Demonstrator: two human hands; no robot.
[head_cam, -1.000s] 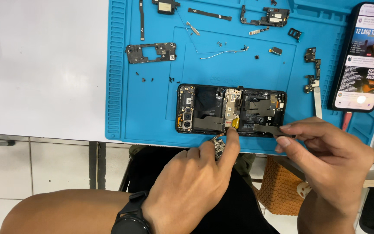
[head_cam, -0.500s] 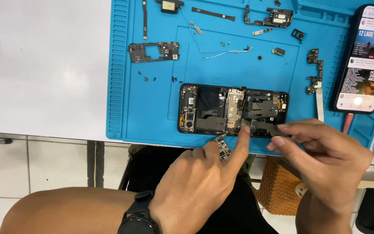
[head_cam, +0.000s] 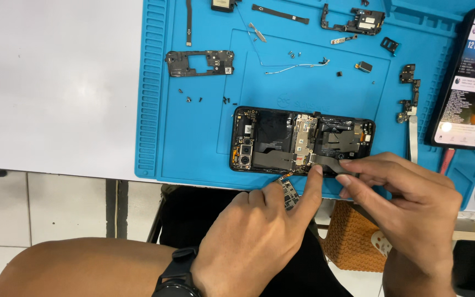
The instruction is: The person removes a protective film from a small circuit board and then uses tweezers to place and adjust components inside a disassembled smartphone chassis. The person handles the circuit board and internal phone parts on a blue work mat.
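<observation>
The opened phone (head_cam: pixel 302 140) lies near the front edge of the blue mat (head_cam: pixel 193 137) on the table (head_cam: pixel 50 82). The left hand (head_cam: pixel 259 242) holds a small circuit board (head_cam: pixel 288 193), its index fingertip pressing the phone's lower edge. The right hand (head_cam: pixel 402 203) has fingers pinched together there; what they grip is hidden. A slip could tear a flex cable or scatter the loose screws (head_cam: pixel 193 99). A lit second phone (head_cam: pixel 468 82) is cropped at right.

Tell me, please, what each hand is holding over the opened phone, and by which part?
The left hand pinches a small circuit board by its lower edge, forefinger on the opened phone. The right hand touches the phone's near edge; whether it holds anything cannot be told.
</observation>
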